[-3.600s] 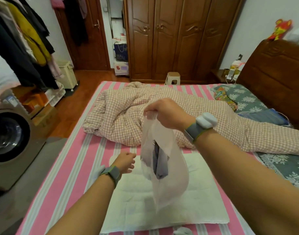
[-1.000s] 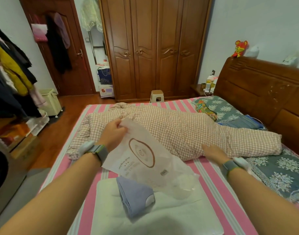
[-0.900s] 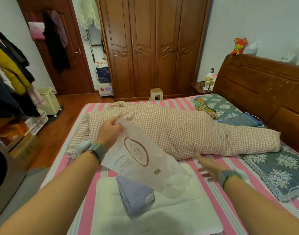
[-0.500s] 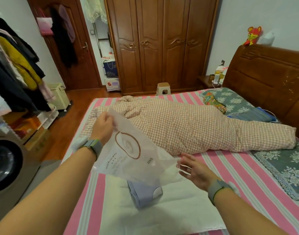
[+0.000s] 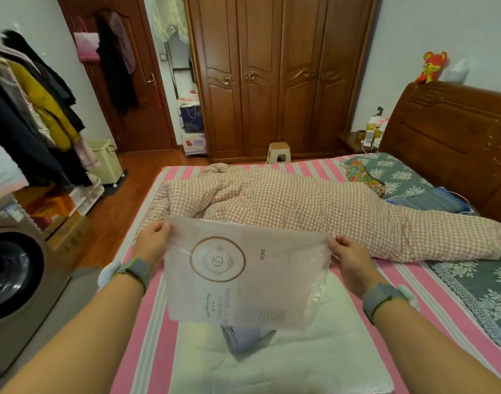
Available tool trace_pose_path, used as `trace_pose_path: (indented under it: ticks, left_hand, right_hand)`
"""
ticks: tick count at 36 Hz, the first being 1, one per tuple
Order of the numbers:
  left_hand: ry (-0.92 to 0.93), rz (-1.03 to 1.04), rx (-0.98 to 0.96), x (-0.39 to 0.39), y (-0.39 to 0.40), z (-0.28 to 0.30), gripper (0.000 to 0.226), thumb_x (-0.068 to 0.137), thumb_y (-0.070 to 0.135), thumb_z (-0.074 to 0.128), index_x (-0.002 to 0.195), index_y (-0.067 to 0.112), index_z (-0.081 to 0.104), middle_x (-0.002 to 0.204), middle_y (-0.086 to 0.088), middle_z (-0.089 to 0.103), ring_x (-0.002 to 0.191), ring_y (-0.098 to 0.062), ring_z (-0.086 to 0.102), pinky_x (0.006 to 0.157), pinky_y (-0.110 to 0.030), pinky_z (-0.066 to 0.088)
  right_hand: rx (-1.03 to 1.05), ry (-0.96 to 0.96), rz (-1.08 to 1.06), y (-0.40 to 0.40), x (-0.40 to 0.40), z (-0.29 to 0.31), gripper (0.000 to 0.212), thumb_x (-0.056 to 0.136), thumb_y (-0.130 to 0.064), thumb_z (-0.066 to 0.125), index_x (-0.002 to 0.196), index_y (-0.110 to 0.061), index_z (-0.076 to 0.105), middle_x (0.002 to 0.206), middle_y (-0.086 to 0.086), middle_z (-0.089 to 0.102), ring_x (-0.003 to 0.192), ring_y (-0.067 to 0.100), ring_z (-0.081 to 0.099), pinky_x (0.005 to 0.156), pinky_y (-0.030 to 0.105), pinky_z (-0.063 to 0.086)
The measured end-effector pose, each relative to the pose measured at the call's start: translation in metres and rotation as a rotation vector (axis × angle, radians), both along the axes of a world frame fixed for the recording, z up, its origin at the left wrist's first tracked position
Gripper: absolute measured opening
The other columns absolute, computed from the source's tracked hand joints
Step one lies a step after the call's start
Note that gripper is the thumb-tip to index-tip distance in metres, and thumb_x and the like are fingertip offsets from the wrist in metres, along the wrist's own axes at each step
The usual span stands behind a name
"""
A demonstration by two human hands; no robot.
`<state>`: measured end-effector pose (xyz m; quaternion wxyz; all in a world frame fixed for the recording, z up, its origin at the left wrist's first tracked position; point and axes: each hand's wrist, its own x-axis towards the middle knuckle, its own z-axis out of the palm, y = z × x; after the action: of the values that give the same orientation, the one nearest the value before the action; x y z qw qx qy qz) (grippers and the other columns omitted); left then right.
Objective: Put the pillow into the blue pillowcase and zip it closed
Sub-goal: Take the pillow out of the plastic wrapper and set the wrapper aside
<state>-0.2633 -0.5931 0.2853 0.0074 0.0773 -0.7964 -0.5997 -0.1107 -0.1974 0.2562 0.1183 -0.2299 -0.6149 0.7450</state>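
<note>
Folded blue pillowcase (image 5: 245, 338) (partly hidden) lies on flat white pillow (image 5: 314, 362).

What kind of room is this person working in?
A home bedroom, most likely: a bed with a pink striped sheet and carved wooden headboard, a tall brown wooden wardrobe, and coats hanging on a clothes rack.

A folded pale blue fabric pillowcase (image 5: 245, 338) lies on a plain white rectangular pillow (image 5: 314, 362). The pink bedsheet with white and grey stripes (image 5: 135, 322) contrasts with a pink-and-white checked quilt (image 5: 314, 206).
</note>
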Motion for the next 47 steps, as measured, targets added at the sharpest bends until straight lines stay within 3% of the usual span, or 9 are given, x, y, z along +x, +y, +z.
trace_pose_path:
  ticks: [5, 10, 19, 22, 26, 32, 37, 41, 47]
  left_hand:
    - [0.039, 0.017, -0.341, -0.003, 0.001, -0.005, 0.031, 0.090, 0.022, 0.061, 0.121, 0.021, 0.057, 0.123, -0.012, 0.060, 0.103, -0.035, 0.061, 0.090, -0.053, 0.053]
    - [0.230, -0.578, -0.392, 0.036, 0.073, 0.029, 0.068, 0.085, 0.047, 0.072, 0.144, 0.030, 0.044, 0.136, 0.013, 0.049, 0.124, -0.006, 0.045, 0.104, -0.030, 0.036]
    - [0.218, -0.688, -0.159, 0.051, 0.125, 0.046, 0.010, 0.090, 0.020, 0.071, 0.087, 0.011, 0.074, 0.081, 0.000, 0.076, 0.077, -0.010, 0.072, 0.074, -0.027, 0.055]
    - [0.064, -0.673, -0.045, 0.046, 0.113, 0.058, 0.016, 0.088, 0.017, 0.072, 0.097, 0.003, 0.073, 0.088, -0.011, 0.077, 0.082, -0.024, 0.074, 0.079, -0.037, 0.060]
    - [0.039, -0.740, -0.163, 0.036, 0.101, 0.061, 0.023, 0.087, 0.020, 0.074, 0.107, 0.008, 0.071, 0.099, -0.007, 0.076, 0.087, -0.018, 0.073, 0.083, -0.036, 0.060]
    - [0.152, -0.530, 0.292, 0.050, 0.125, 0.078, 0.017, 0.092, 0.005, 0.065, 0.105, -0.006, 0.065, 0.091, -0.016, 0.072, 0.077, -0.024, 0.072, 0.075, -0.038, 0.060]
    - [0.148, -0.513, 0.285, 0.062, 0.143, 0.071, 0.018, 0.088, 0.002, 0.069, 0.101, -0.001, 0.057, 0.087, -0.020, 0.074, 0.077, -0.037, 0.073, 0.070, -0.045, 0.061]
    - [0.229, -0.566, 0.217, 0.068, 0.157, 0.071, 0.024, 0.086, 0.006, 0.073, 0.086, -0.002, 0.051, 0.085, -0.021, 0.074, 0.077, -0.034, 0.074, 0.068, -0.039, 0.060]
    - [0.317, -0.576, 0.126, 0.074, 0.159, 0.082, 0.029, 0.086, 0.011, 0.075, 0.083, -0.004, 0.051, 0.078, -0.021, 0.073, 0.070, -0.027, 0.073, 0.058, -0.032, 0.055]
  right_hand:
    - [0.173, 0.122, 0.070, -0.016, -0.002, 0.042, 0.018, 0.092, -0.022, 0.066, 0.104, -0.009, 0.067, 0.099, 0.014, 0.071, 0.081, 0.024, 0.067, 0.065, 0.033, 0.055]
    - [0.463, 0.219, 0.228, -0.057, -0.013, 0.083, 0.011, 0.092, -0.012, 0.066, 0.097, -0.002, 0.069, 0.082, 0.011, 0.075, 0.076, 0.021, 0.073, 0.073, 0.027, 0.058]
    - [0.931, 0.029, 0.538, -0.047, -0.024, 0.126, 0.046, 0.083, -0.029, 0.076, 0.124, -0.027, 0.058, 0.112, -0.013, 0.060, 0.099, 0.009, 0.060, 0.087, 0.033, 0.054]
    - [1.181, -0.052, 0.439, -0.018, -0.022, 0.118, 0.011, 0.085, -0.025, 0.074, 0.079, -0.029, 0.066, 0.080, -0.015, 0.066, 0.072, -0.003, 0.059, 0.071, 0.024, 0.046]
    - [1.046, 0.020, 0.365, -0.004, -0.018, 0.114, 0.008, 0.084, -0.018, 0.076, 0.076, -0.019, 0.073, 0.071, -0.007, 0.072, 0.065, -0.004, 0.065, 0.062, 0.009, 0.044]
    - [1.088, -0.038, 0.456, -0.012, -0.020, 0.117, 0.010, 0.085, -0.020, 0.075, 0.076, -0.019, 0.072, 0.067, -0.011, 0.069, 0.061, -0.009, 0.063, 0.057, 0.003, 0.040]
    - [1.349, -0.211, 0.432, -0.019, -0.030, 0.121, 0.022, 0.086, -0.035, 0.071, 0.104, -0.022, 0.068, 0.101, -0.007, 0.068, 0.092, 0.013, 0.064, 0.080, 0.029, 0.052]
    - [1.101, 0.048, 0.491, -0.063, -0.035, 0.135, 0.040, 0.090, -0.043, 0.064, 0.124, -0.023, 0.058, 0.111, -0.008, 0.065, 0.098, 0.008, 0.063, 0.085, 0.027, 0.055]
    - [1.004, 0.297, 0.265, -0.089, -0.042, 0.129, 0.011, 0.091, -0.022, 0.067, 0.097, -0.018, 0.075, 0.085, -0.006, 0.071, 0.079, 0.004, 0.063, 0.070, 0.013, 0.049]
